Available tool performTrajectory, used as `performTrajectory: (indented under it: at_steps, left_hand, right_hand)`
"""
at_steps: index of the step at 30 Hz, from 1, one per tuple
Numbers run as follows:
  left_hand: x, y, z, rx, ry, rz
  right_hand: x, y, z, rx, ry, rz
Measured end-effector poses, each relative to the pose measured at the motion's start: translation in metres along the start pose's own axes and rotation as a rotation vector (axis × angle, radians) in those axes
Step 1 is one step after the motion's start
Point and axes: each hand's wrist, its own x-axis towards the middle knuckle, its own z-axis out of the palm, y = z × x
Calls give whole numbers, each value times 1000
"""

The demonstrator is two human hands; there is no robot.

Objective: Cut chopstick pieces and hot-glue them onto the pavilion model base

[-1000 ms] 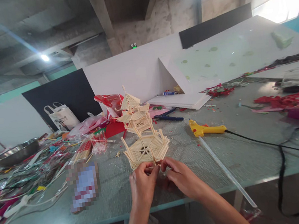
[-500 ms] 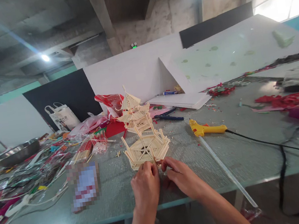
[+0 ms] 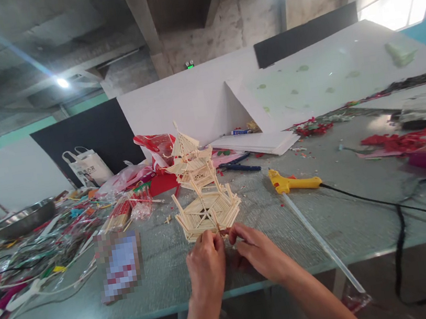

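Observation:
A six-sided base of thin wooden sticks [image 3: 209,218], with short upright posts at its corners, sits on the table in front of me. My left hand [image 3: 206,260] is closed at its near edge, its thumb and forefinger pinched beside a short upright stick [image 3: 216,220]. Curled in a pinch just to the right, my right hand [image 3: 251,246] has its fingertips at the same near corner. What lies between those right fingertips is too small to make out. Behind the base rises a tiered stick pagoda [image 3: 191,160] with a pointed roof.
A yellow glue gun [image 3: 295,182] lies to the right, its black cable trailing off the table. Nearby is a long clear strip [image 3: 323,241]. Blue-handled pliers [image 3: 240,166] lie behind. Bagged materials [image 3: 83,225], a metal bowl [image 3: 26,217] and a pixelated item [image 3: 121,267] are leftward.
The view has shifted very slightly. Both hands stay at the near corner of the stick base, with only tiny finger movement.

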Motion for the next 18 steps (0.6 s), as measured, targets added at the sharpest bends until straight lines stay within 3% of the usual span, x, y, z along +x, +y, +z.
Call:
performTrajectory:
  at_steps: [9,18]
  left_hand:
    - [0,-6,-1,-152,35,-31]
    - [3,-5,-5,-260,-16,-72]
  right_hand:
    - [1,-1,0,8,-10,13]
    - [-1,-3,0,55,-44,37]
